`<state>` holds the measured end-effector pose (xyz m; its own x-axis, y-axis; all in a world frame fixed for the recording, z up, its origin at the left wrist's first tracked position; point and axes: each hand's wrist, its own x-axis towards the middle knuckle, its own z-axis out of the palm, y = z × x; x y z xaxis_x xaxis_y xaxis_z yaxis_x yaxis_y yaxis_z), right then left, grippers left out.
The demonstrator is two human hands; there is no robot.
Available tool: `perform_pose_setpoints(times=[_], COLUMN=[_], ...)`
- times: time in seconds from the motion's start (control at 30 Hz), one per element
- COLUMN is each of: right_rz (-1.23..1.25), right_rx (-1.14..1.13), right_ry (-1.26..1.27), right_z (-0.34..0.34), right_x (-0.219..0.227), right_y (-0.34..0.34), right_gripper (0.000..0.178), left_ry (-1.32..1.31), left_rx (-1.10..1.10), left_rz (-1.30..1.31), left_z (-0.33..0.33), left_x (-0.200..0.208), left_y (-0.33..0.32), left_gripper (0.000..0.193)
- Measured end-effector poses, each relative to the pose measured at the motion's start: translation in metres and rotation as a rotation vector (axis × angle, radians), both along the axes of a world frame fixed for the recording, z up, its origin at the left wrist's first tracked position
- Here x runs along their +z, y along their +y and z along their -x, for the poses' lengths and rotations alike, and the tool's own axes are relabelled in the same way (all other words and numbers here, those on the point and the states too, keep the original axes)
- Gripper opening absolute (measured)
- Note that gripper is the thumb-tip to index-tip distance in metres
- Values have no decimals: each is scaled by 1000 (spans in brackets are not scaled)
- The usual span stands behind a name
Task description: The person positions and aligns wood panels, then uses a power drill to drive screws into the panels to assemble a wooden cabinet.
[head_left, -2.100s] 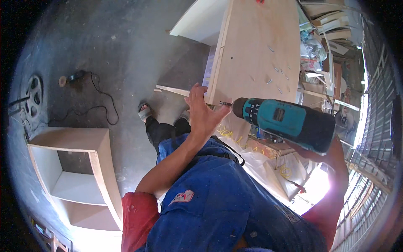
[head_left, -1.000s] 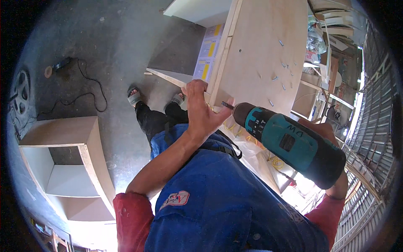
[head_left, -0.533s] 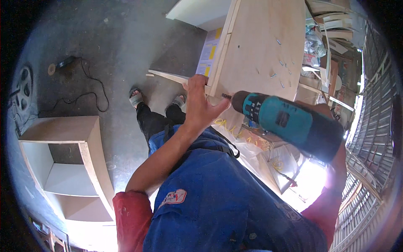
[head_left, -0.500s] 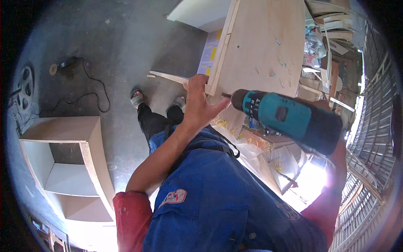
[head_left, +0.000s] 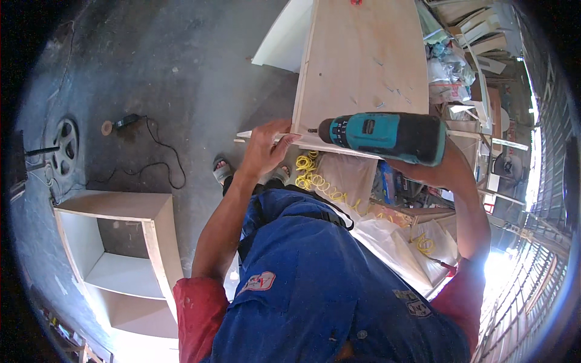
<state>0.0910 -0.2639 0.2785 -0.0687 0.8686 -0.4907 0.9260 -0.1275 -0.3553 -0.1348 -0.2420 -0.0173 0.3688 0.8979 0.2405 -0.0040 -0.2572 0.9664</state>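
- My left hand (head_left: 264, 149) has its fingers partly closed around the near left corner of the plywood panel (head_left: 363, 66).
- My right hand (head_left: 426, 173) grips the teal cordless drill (head_left: 390, 136) from below; its fingers are mostly hidden.
- The drill lies level above the near edge, its bit (head_left: 313, 130) pointing at the corner beside my left thumb; whether it touches wood, I cannot tell.
- To the left, grey floor (head_left: 200, 103) is open until the corded tool (head_left: 126, 120).
- Loose screws (head_left: 387, 91) lie on the panel.
- An open-front wooden cabinet (head_left: 164, 227) stands at lower left.
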Motion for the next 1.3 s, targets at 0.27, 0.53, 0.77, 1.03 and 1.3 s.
perform_pose_setpoints(times=[0.27, 0.53, 0.77, 1.03, 1.3], right_rz=[-126, -27, -57, -126, -583], right_rx=[93, 63, 173, 154, -94], right_ry=[-31, 69, -51, -3, -134], right_z=[28, 33, 35, 33, 14], right_x=[15, 20, 25, 37, 52], right_y=[2, 9, 8, -3, 22], right_gripper=[47, 51, 37, 32, 24], left_ry=[12, 8, 4, 116, 136], left_rx=[179, 126, 2, -132, -211], left_rz=[-56, -42, -25, 21, 49], left_z=[-6, 2, 16, 28, 22], left_x=[25, 23, 29, 44, 63], left_y=[-54, -52, -44, -38, -13], left_gripper=[59, 61, 64, 70, 74])
